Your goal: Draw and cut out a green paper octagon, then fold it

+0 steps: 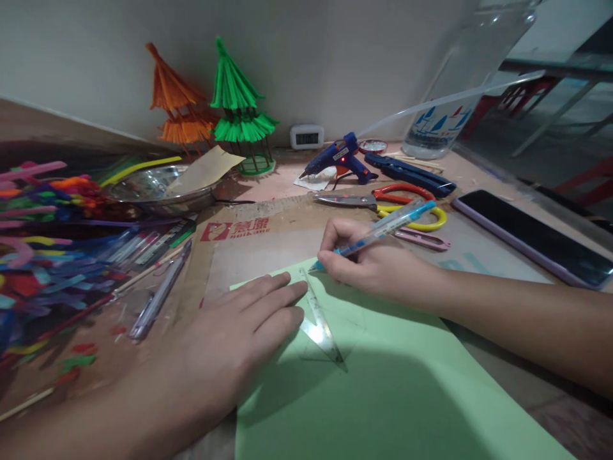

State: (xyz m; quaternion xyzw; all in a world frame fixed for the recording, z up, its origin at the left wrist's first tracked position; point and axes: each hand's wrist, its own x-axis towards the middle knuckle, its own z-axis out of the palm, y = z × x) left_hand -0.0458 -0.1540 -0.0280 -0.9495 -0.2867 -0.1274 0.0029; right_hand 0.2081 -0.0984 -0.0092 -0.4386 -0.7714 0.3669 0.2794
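My right grip (371,259) pinches the pen (402,220) low, near its tip; my left grip (244,326) lies flat over the set square (320,333), on the green paper (383,406). Thin, stiff, probably slippery, it wants pressing along its left side.

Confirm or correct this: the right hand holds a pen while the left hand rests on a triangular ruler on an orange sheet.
Not orange: the sheet is light green in the head view. The right hand does hold a pen, and the left hand rests on the triangular ruler.
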